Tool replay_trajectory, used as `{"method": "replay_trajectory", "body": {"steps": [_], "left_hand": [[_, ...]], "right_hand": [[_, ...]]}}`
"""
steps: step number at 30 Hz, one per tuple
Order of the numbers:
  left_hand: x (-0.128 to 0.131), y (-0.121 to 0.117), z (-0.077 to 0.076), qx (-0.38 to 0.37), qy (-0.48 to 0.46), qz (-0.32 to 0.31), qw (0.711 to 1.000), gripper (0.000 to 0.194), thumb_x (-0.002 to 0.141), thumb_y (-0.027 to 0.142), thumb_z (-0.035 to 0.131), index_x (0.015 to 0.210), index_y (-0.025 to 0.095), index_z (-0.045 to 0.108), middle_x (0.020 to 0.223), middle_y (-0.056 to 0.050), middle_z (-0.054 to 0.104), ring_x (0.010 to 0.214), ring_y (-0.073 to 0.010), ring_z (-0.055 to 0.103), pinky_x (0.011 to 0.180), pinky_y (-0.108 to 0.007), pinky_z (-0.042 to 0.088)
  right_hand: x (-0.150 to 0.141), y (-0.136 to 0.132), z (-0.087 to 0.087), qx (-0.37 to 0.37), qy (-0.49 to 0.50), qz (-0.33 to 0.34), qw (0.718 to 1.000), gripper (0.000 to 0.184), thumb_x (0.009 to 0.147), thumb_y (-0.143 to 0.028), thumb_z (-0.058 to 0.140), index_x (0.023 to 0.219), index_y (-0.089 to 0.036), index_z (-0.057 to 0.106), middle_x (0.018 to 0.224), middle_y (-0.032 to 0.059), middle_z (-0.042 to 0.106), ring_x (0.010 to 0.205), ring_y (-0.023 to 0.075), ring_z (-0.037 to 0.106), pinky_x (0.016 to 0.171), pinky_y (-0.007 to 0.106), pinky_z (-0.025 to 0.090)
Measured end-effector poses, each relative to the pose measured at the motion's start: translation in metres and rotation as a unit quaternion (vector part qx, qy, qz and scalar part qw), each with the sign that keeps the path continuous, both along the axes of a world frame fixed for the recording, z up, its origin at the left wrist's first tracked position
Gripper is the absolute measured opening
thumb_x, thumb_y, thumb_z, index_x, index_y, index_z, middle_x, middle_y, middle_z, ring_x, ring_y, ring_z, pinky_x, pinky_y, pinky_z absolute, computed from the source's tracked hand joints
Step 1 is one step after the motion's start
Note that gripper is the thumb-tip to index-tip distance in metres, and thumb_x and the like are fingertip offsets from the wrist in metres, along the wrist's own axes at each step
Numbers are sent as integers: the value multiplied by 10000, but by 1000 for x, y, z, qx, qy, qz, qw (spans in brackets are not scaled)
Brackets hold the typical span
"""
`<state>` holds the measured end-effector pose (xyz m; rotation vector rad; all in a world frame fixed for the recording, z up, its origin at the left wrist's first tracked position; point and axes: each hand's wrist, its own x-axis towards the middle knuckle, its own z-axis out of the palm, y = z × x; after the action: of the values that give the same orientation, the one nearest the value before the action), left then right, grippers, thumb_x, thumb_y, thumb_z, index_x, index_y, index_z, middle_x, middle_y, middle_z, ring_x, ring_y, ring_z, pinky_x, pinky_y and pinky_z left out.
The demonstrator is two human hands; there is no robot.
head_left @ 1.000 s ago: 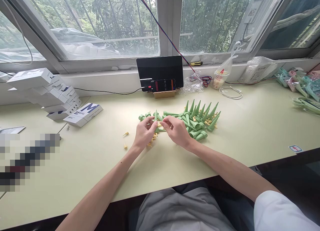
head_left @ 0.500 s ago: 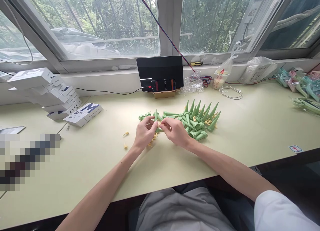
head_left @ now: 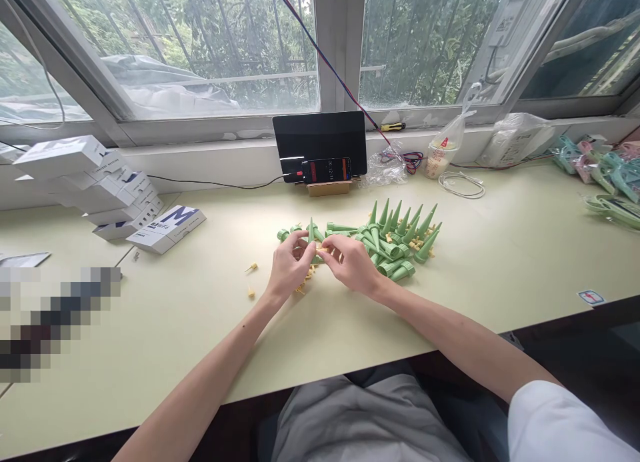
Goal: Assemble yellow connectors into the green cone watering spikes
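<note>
Counter (head_left: 310, 342) beneath, my left grip (head_left: 290, 265) pinches a cone (head_left: 311, 231), probably light, stiff, best held mid-body; my right grip (head_left: 353, 265), a peg (head_left: 322, 249).

Bright, diffuse daylight is admitted through wide grey-framed glass windows (head_left: 215, 49), whose panes are veiled by a whitish haze. A pale sheen is cast across the smooth yellow-green surface (head_left: 200, 329), strongest toward the windows, while the space beneath (head_left: 590, 362) is sunk in darkness. A thin white glare is reflected by the glossy black rectangular screen (head_left: 320, 132). Straight lines are tilted and stretched toward the edges. Fine detail is softened on the small yellow plastic pieces (head_left: 253, 267), and a patch at left (head_left: 60, 322) is obscured by coarse pixel blocks.
</note>
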<state>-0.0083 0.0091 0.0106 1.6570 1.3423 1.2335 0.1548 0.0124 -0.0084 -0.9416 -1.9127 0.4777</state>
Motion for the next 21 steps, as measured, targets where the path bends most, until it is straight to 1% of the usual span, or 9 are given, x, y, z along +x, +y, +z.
{"method": "replay_trajectory", "body": {"steps": [4, 8, 11, 14, 17, 21], "left_hand": [[0, -1, 0, 0, 15, -23, 1000, 298, 871, 411, 590, 1074, 195, 557, 640, 37, 558, 526, -105, 517, 482, -222, 394], [0, -2, 0, -3, -3, -32, 999, 307, 869, 407, 598, 1095, 207, 536, 628, 40, 568, 488, -94, 471, 469, -225, 367], [0, -2, 0, -2, -24, -38, 999, 315, 862, 401, 613, 1100, 211, 533, 613, 51, 542, 487, -88, 449, 469, -221, 355], [1, -2, 1, -3, -36, -44, 998, 325, 862, 403, 620, 1108, 211, 530, 611, 55, 519, 501, -89, 449, 470, -216, 349], [0, -2, 0, 2, -36, -42, 998, 315, 864, 401, 624, 1099, 212, 533, 613, 54, 516, 514, -92, 461, 475, -213, 350], [0, -1, -2, 10, -34, -38, 999, 304, 867, 397, 627, 1091, 212, 538, 652, 34, 563, 569, -112, 531, 503, -219, 385]], "right_hand": [[0, -1, 2, 5, 3, -5, 1000, 109, 948, -274, 541, 894, -190, 584, 776, 20, 630, 624, 135, 556, 607, 257, 431], [1, -2, 4, -8, 16, -8, 1000, 105, 944, -285, 552, 898, -192, 561, 707, -8, 597, 568, 123, 534, 580, 250, 411], [1, -2, 4, -21, 22, 0, 1000, 107, 951, -289, 544, 901, -194, 543, 645, -31, 557, 534, 119, 504, 555, 246, 390], [0, -2, 3, -26, 19, 5, 999, 121, 963, -295, 523, 889, -200, 536, 602, -44, 521, 516, 119, 468, 540, 245, 373], [0, -1, 3, -24, 19, 5, 1000, 135, 966, -296, 517, 880, -195, 540, 607, -41, 522, 519, 117, 462, 543, 243, 369], [0, -1, 3, -17, 14, -1, 1000, 162, 972, -301, 516, 875, -182, 567, 610, -34, 519, 525, 116, 460, 557, 243, 368]]}}
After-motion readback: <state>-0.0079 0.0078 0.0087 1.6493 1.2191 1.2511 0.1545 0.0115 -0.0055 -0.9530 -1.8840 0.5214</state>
